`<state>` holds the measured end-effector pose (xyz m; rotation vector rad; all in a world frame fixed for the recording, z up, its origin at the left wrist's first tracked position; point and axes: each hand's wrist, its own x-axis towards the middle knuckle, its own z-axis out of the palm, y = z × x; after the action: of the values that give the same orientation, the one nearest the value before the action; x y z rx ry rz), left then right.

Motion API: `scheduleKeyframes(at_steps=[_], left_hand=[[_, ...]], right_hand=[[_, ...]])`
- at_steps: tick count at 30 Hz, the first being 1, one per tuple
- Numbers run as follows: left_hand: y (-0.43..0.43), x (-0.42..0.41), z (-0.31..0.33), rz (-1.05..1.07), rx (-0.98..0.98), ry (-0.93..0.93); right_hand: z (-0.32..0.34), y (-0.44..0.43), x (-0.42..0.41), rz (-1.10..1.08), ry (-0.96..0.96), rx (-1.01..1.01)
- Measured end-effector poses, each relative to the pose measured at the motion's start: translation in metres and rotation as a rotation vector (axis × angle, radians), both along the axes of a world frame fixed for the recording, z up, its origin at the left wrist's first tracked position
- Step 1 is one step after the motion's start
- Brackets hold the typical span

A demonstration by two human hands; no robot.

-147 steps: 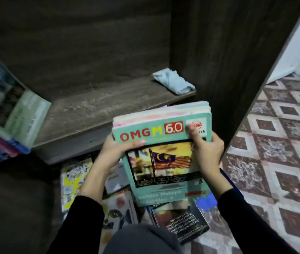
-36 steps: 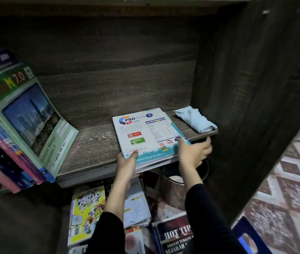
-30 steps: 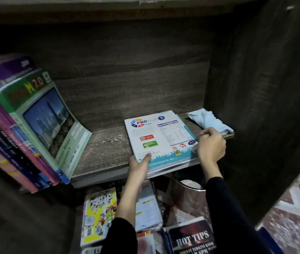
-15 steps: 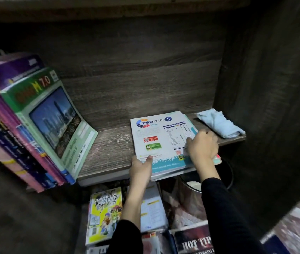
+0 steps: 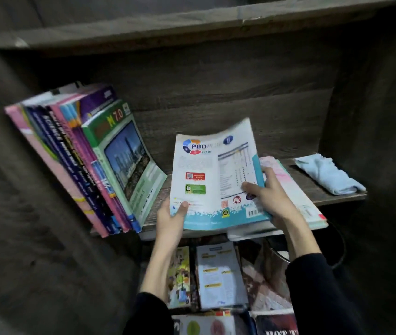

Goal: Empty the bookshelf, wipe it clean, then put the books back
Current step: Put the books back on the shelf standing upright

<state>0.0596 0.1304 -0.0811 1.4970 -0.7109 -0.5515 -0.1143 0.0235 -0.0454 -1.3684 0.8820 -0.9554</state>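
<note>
Top workbook (image 5: 213, 180), flat on shelf (image 5: 317, 192) a sec ago, now tilts up. L hand (image 5: 170, 218) pinches its lower corner; R hand (image 5: 271, 197) fingers curl round right edge. Prob. joining leaning row (image 5: 90, 160); restocking underway.

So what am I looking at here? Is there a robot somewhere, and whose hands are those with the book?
There is no robot here. A person is working with bare hands, and the single picture comes from a wide-angle camera worn on their head, looking forward and down. That is why the hands reach in from the bottom edge.

The left hand and the right hand grip a white and teal PBD Plus workbook low down on either side. It is tilted up off a flat pile of books on the wooden shelf.

At the left, a row of books leans on the shelf. A folded light blue cloth lies at the right end. Some loose books lie on the floor underneath. The picture is slightly blurred.
</note>
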Motion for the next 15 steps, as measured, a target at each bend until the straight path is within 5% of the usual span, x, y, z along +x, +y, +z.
scheduleKeyframes(at_steps=[3, 6, 8, 12, 15], left_hand=[[0.011, 0.014, 0.007, 0.068, 0.021, -0.041], [0.025, 0.023, 0.022, 0.27, 0.086, -0.317], [0.036, 0.023, 0.046, 0.354, -0.056, -0.505], [0.049, 0.025, 0.118, 0.309, -0.371, -0.601], [0.048, 0.032, 0.166, 0.236, -0.309, -0.745]], right_hand=[[0.025, 0.025, 0.012, 0.034, -0.133, -0.23], [0.04, 0.055, 0.034, -0.01, -0.156, -0.465], [0.04, 0.071, 0.056, -0.085, -0.086, -0.65], [0.023, 0.089, 0.102, -0.222, 0.001, -0.942], [0.01, 0.099, 0.131, -0.237, 0.09, -1.066]])
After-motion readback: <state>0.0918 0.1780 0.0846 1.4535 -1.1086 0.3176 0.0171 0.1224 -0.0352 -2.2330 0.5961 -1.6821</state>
